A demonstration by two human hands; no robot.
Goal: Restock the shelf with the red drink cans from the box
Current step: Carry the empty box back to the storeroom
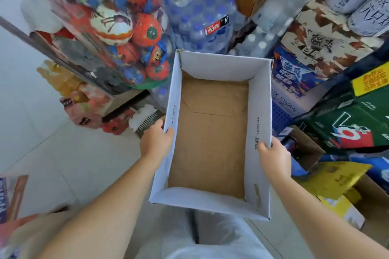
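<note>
A person's left grip [156, 140] and right grip [273, 156] hold the long side walls of an open white box [260, 99] at centre frame, thumbs hooked over the rim, its brown cardboard bottom in full view. Bagged balls [126, 27] fill the upper left. Shrink-wrapped water bottles [202, 19] stand at top centre, stacked drink cartons [357, 124] at right.

At each grip, fingers of the left hand [156, 142] and right hand [275, 159] mostly hidden behind outer walls of the open white cardboard box [260, 99]. Behind the grips, forearms cut off at the bottom edge. Ahead-left of the left grip, clear bag of coloured balls [126, 27] smeared by blur. Right of the right grip, green printed carton [357, 124] cropped by the edge.
</note>
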